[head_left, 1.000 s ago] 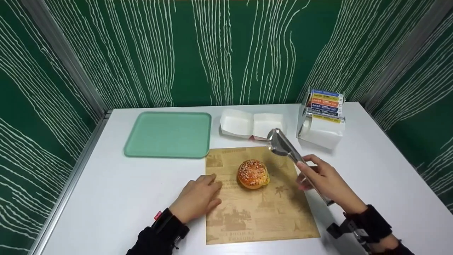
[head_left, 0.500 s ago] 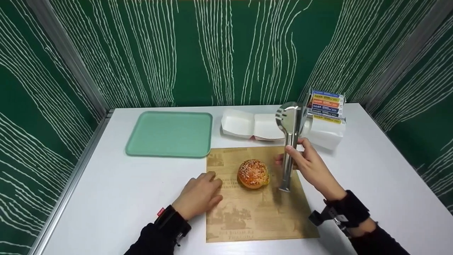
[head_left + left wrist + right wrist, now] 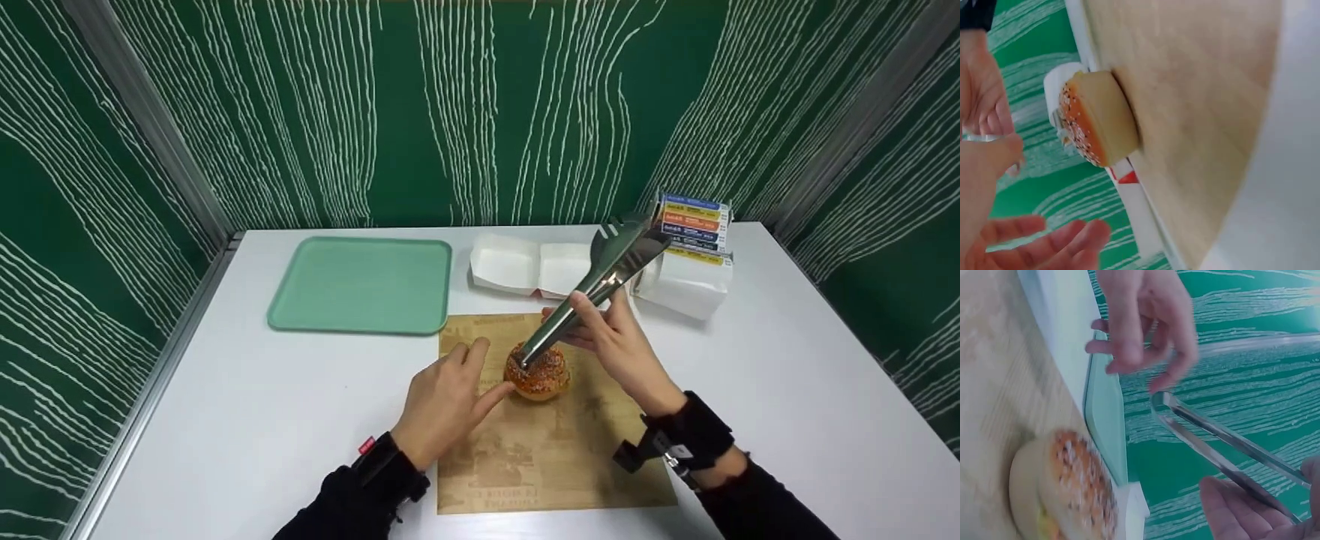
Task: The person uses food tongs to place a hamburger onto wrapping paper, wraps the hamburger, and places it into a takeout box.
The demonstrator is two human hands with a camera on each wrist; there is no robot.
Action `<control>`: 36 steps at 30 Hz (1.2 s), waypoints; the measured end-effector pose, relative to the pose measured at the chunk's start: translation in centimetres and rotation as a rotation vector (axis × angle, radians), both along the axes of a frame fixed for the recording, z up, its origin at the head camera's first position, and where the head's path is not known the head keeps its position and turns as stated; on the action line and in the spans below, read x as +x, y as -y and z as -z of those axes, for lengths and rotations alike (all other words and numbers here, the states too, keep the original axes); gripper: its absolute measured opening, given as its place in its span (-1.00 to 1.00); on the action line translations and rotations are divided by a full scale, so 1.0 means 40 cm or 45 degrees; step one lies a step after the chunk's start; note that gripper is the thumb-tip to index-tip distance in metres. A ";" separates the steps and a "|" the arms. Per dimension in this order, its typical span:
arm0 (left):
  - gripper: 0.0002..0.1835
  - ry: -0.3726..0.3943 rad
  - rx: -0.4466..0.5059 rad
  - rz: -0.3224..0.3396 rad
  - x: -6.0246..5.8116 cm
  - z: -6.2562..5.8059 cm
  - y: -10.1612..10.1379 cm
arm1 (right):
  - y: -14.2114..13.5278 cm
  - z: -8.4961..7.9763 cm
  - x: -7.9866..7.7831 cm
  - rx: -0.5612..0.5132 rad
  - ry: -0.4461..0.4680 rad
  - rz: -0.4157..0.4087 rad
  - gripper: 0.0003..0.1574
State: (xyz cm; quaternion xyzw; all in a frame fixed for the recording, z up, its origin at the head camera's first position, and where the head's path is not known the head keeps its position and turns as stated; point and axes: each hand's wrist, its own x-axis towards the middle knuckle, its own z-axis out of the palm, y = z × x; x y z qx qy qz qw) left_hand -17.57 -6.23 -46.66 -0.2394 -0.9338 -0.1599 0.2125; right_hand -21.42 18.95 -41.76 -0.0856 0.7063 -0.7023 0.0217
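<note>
My right hand (image 3: 626, 356) grips metal tongs (image 3: 564, 318) by their long arms. Their broad slotted heads point up and away, and the joined end hangs over the hamburger. The sesame-topped hamburger (image 3: 546, 384) lies on a sheet of brown printed wrapping paper (image 3: 510, 484). Close to its left side is my left hand (image 3: 446, 405), thumb stretched toward the bun and fingers loosely bent, holding nothing. In the right wrist view, the joined end of the tongs (image 3: 1207, 453) is near my left fingertips (image 3: 1158, 382); whether they touch is unclear.
A green tray (image 3: 360, 285) lies at the back left. Beside it stands an open white paper box (image 3: 506, 266). Farther right is a holder (image 3: 686, 281) with colourful labelled strips. Green patterned panels (image 3: 420, 112) enclose the table's back and sides.
My right hand has moved left and turned the tongs, so their joined end swings from lower right to above the hamburger. My left hand has lifted and shifted right toward it.
</note>
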 end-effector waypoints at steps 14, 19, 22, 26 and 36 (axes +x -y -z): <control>-0.63 -0.322 -0.115 -0.102 -0.027 0.006 -0.048 | 0.068 0.006 0.005 -0.040 0.017 -0.016 -0.36; -0.66 -0.451 -0.199 -0.136 -0.038 0.013 -0.035 | 0.070 0.004 0.010 -0.056 0.060 -0.011 -0.52; -0.67 -0.477 -0.203 -0.111 -0.046 0.010 -0.018 | 0.066 0.001 0.014 -0.047 0.073 -0.047 -0.64; -0.72 -0.455 -0.146 -0.065 -0.056 0.004 0.009 | 0.056 -0.008 0.030 0.025 0.034 -0.118 -0.58; -0.79 -0.270 0.064 -0.116 -0.093 -0.002 0.130 | 0.011 -0.006 0.072 0.218 -0.092 -0.289 -0.54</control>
